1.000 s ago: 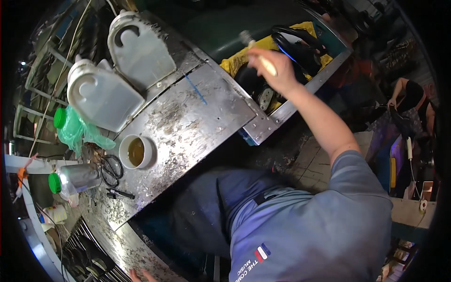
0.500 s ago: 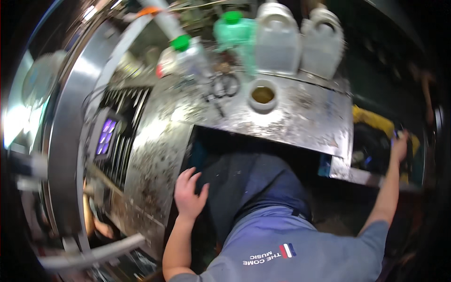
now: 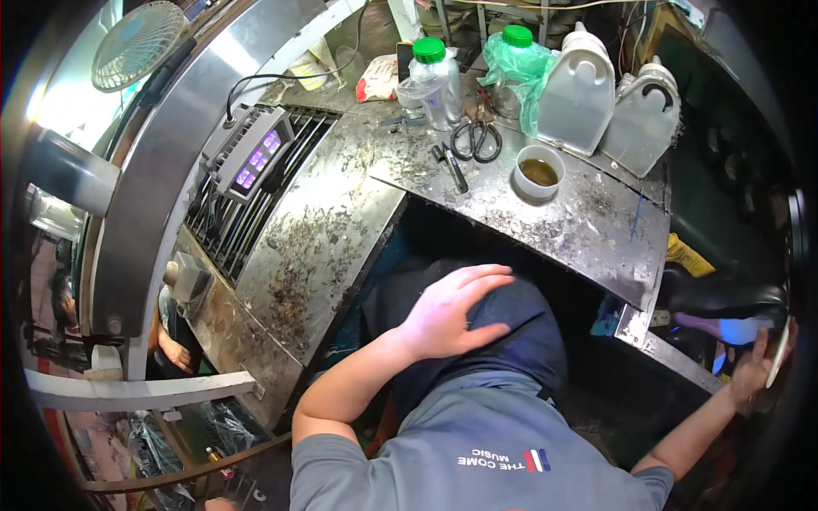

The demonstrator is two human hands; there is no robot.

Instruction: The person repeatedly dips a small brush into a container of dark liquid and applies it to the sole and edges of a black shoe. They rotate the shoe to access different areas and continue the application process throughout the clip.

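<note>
My left hand (image 3: pixel 447 311) lies flat on my thigh in dark blue trousers (image 3: pixel 520 341), fingers spread, holding nothing. My right arm stretches far to the right. There my right hand (image 3: pixel 748 368) grips a thin pale flat piece (image 3: pixel 779 356), seen edge-on at the rim of the view. Just above that hand is a dark rounded object with a blue-lit patch (image 3: pixel 724 324); its shape is unclear.
A stained metal worktable (image 3: pixel 588 230) carries a white cup of brown liquid (image 3: pixel 539 170), black scissors (image 3: pixel 477 140), a black marker (image 3: pixel 454 166), two white jugs (image 3: pixel 575 89), and green-capped bottles (image 3: pixel 439 72). A purple-lit lamp (image 3: pixel 247 157) sits on a grille at left; a fan (image 3: pixel 128 43) stands beyond it.
The view has swung, bringing the worktable in front. My left hand has shifted onto my thigh. My right arm has stayed stretched out to the right with the pale piece.
</note>
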